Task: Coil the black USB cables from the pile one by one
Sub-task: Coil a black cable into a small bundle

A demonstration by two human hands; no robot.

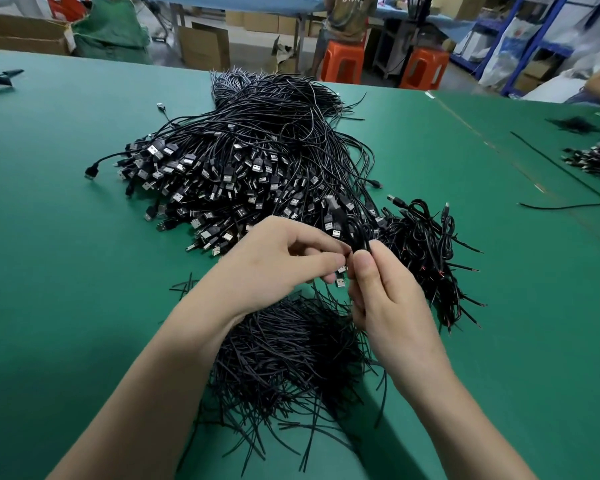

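While the big heap of black USB cables [243, 157] lies beyond, the left hand [274, 261] and right hand [381, 292] both pinch one thin black looped cable [359, 235] (coiled bundles [426, 247] just right of the heap).

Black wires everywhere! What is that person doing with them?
A person holds one black cable bent into a small loop, pinching it with the left hand and right hand. The big pile of uncoiled USB cables sits behind on the green table. A smaller heap of coiled cables lies to the right, and loose short wires lie under the wrists.
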